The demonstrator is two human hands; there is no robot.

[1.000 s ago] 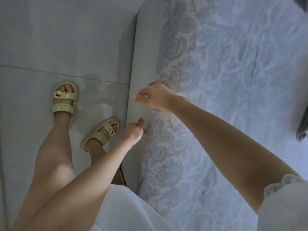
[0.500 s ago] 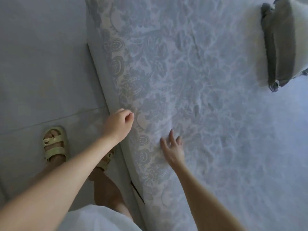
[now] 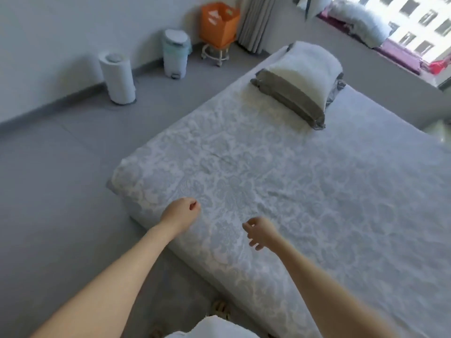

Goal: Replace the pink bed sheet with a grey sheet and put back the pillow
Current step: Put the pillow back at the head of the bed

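grey sheet [image 3: 317,191]: right side cut off | sandal [image 3: 220,309]: blurred, partly hidden by white garment [image 3: 212,329]

Two arms of one person, seen from above. Back from the fingers of the left hand [image 3: 181,211] and the right hand [image 3: 260,231], wrists and forearms are uncovered. Far behind the fingers is a white garment [image 3: 212,328]; just ahead of it is a blurred, pale yellow strapped sandal [image 3: 220,309].
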